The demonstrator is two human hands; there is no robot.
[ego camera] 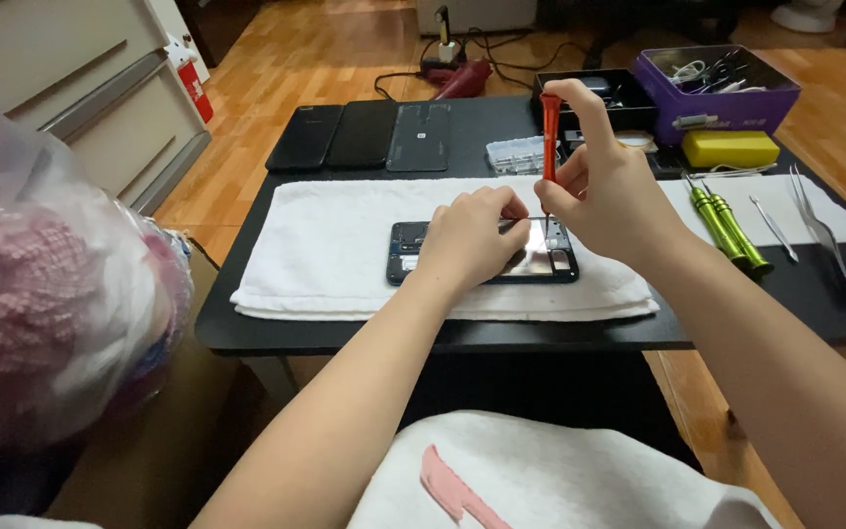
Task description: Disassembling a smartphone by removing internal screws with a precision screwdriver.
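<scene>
Left hand [470, 235] presses opened phone [403, 253]; right hand [604, 191] grip pinches upright red screwdriver [549, 132]

White towel [345, 245] soft terry cloth; table [501, 127] matt black; screwdriver [549, 137] glossy orange plastic; floor [325, 59] polished wood.

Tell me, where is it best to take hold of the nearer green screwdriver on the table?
Probably at the thick green handle of the green screwdriver, coming from above. It lies flat on the white cloth beside its twin, its thin metal tip pointing away, too slim for holding.
</scene>
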